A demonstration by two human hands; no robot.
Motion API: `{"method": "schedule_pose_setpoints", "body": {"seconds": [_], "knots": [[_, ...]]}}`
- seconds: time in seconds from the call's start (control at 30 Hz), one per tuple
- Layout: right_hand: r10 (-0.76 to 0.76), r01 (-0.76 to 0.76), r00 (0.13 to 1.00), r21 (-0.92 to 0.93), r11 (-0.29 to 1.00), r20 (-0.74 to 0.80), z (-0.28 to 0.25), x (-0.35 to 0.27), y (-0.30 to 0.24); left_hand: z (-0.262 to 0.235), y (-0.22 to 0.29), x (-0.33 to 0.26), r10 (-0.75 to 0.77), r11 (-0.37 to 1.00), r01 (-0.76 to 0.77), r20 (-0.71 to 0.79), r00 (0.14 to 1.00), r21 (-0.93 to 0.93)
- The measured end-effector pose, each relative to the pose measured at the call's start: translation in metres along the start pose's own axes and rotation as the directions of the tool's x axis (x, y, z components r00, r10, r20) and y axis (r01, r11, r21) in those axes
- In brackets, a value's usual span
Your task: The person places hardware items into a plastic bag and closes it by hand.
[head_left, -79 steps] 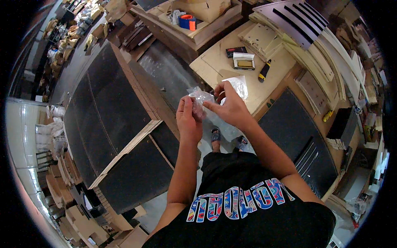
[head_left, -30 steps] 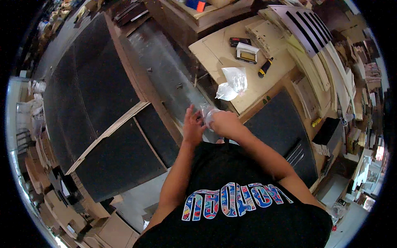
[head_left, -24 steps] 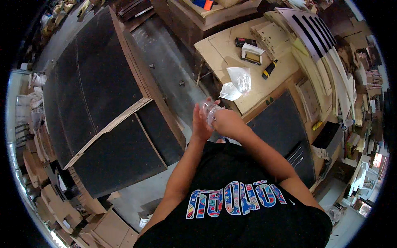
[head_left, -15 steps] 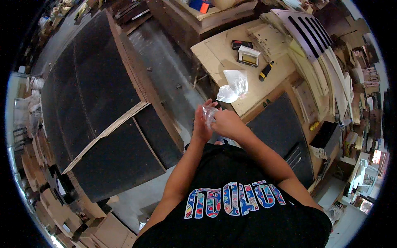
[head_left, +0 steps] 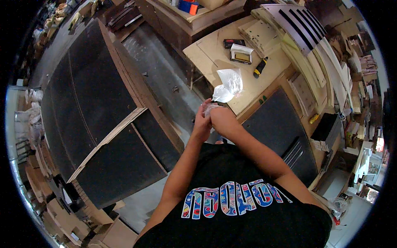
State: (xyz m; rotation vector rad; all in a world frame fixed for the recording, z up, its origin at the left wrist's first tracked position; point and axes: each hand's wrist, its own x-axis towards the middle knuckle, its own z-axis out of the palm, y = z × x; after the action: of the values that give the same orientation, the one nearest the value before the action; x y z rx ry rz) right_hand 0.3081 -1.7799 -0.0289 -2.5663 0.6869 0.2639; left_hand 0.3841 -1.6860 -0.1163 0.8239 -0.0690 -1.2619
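My left hand (head_left: pixel 201 124) and my right hand (head_left: pixel 223 120) meet in front of my body, beside the near corner of a wooden workbench (head_left: pixel 206 51). Between them is a crumpled piece of clear plastic wrap (head_left: pixel 210 108), gripped by both. The right hand's fingers are bent over it, and its back hides part of the plastic. Just beyond the hands, a shiny white plastic bag (head_left: pixel 228 87) lies on the bench. Farther back are a yellow and black utility knife (head_left: pixel 260 67), an open small white box (head_left: pixel 241 54) and a dark box (head_left: pixel 234 43).
On the left stands a big stack of dark panels (head_left: pixel 95 82) with a wooden strip (head_left: pixel 108 131) across it. A dark sheet (head_left: pixel 275 124) leans at the bench's right side. Wooden boards and a slotted white panel (head_left: pixel 295 27) fill the far right.
My hands have drawn closer together, with the right hand closing over the clear plastic, so less of it shows. The whole view has shifted slightly; the bench items lie as before.
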Motion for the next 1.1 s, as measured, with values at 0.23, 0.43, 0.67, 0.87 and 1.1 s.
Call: {"method": "schedule_pose_setpoints", "body": {"seconds": [0.23, 0.43, 0.67, 0.87, 1.1], "knots": [[-0.018, 0.020, 1.000, 0.272, 0.962, -0.011, 0.010, 0.003, 0.018, 0.002, -0.003, 0.011, 0.107, 0.986, -0.074, -0.215, 0.971, 0.152], [-0.228, 0.362, 0.922, 0.485, 0.796, -0.314, -0.003, -0.006, 0.024, -0.009, 0.005, 0.010, 0.042, 0.999, -0.045, -0.213, 0.976, -0.010], [0.221, 0.070, 0.841, 0.504, 0.861, -0.494, -0.001, -0.010, 0.022, 0.003, 0.017, 0.008, 0.044, 0.999, -0.038, -0.275, 0.961, 0.025], [0.056, 0.082, 0.811, 0.209, 0.975, -0.582, -0.001, -0.013, 0.019, 0.013, 0.016, 0.012, 0.043, 0.996, -0.014, -0.325, 0.945, 0.092], [-0.165, 0.231, 0.928, 0.169, 0.958, -0.334, 0.011, -0.006, 0.015, 0.013, 0.007, 0.021, -0.013, 0.993, -0.026, -0.320, 0.947, -0.117]]}}
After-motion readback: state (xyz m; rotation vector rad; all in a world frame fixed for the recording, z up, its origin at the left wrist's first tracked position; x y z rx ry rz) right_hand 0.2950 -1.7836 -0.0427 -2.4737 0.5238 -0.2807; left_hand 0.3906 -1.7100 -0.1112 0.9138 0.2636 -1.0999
